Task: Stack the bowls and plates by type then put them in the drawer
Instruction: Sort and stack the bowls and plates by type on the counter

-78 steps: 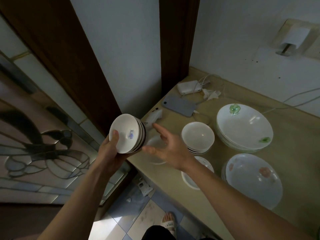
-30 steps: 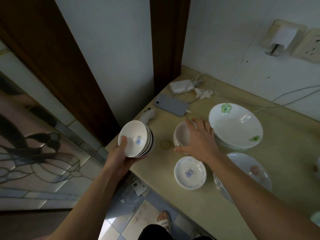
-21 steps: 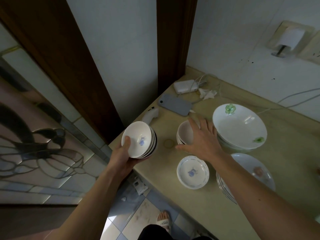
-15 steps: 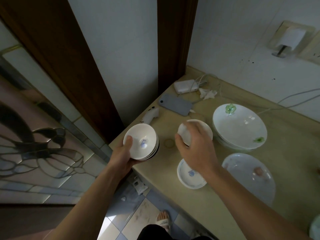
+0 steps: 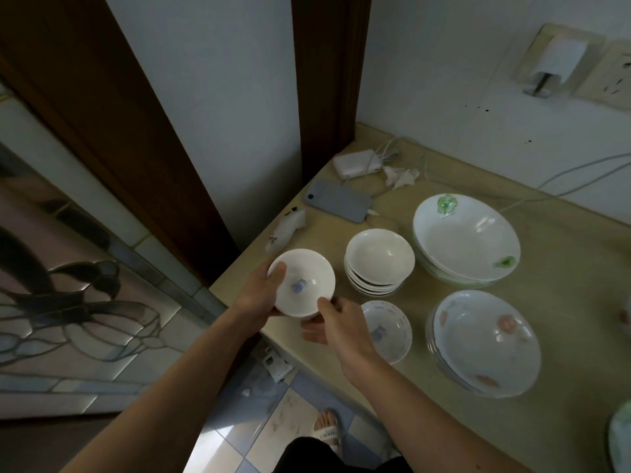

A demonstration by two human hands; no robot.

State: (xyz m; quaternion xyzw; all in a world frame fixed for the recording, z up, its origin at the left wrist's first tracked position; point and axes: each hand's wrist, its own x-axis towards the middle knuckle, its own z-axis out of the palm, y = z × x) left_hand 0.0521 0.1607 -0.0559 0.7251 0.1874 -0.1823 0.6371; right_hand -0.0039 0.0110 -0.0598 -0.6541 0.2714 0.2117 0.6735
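Note:
My left hand (image 5: 259,295) grips a stack of small white bowls (image 5: 302,285) with a blue motif inside, held over the near left corner of the counter (image 5: 563,268). My right hand (image 5: 336,324) holds the same stack at its near right side, thumb on the rim and fingers underneath. Just right of it, a stack of plain white bowls (image 5: 379,259) stands on the counter. One blue-patterned bowl (image 5: 392,331) sits behind my right wrist. Farther right are stacked plates with green flowers (image 5: 466,237) and stacked plates with pink flowers (image 5: 485,339).
A grey phone (image 5: 336,199) on a cable, a white charger (image 5: 355,163), crumpled paper and a small white gadget (image 5: 286,230) lie at the counter's back left. The wall corner and dark door frame stand behind. No drawer is in view.
My right hand has let go of the plain white bowls, which now stand on the counter, and come left onto the stack in my left hand. That stack has moved right, over the counter corner.

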